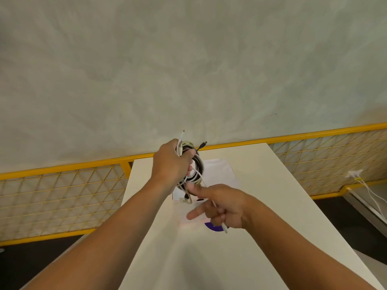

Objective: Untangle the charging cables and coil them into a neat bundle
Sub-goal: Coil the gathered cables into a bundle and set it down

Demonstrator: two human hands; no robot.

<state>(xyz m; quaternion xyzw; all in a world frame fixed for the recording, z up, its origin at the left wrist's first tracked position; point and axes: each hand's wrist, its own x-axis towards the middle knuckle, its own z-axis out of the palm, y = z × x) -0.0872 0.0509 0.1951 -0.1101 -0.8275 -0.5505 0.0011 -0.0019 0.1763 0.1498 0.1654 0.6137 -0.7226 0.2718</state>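
Cables, black and white, hang as a loose coil (196, 170) above the far half of a white table (272, 206). The left hand (170, 162) grips the coil at its 11 o'clock edge, fingers curled tight round the strands, and hides that side of the loops. A white plug (181, 136) sticks out of the fist toward 12 o'clock, and a black plug (202, 144) juts toward 2 o'clock. From the coil's 5 o'clock side one white cable (224, 227) runs down into the right hand (223, 208). There the lower fingers curl round it while the thumb and forefinger point out straight toward 10 o'clock, spread apart. The cable's end pokes out under the palm.

Beneath the coil a white sheet of paper (219, 170) lies on the table, partly covered by the cables and the right hand. A purple disc (215, 227) shows only as a sliver below that hand. Behind the table a yellow railing (62, 167) with mesh panels runs from 9 to 3 o'clock under a grey wall (188, 59). At 3 o'clock of the view, thin white leads (370, 193) trail down from a fitting on the mesh.
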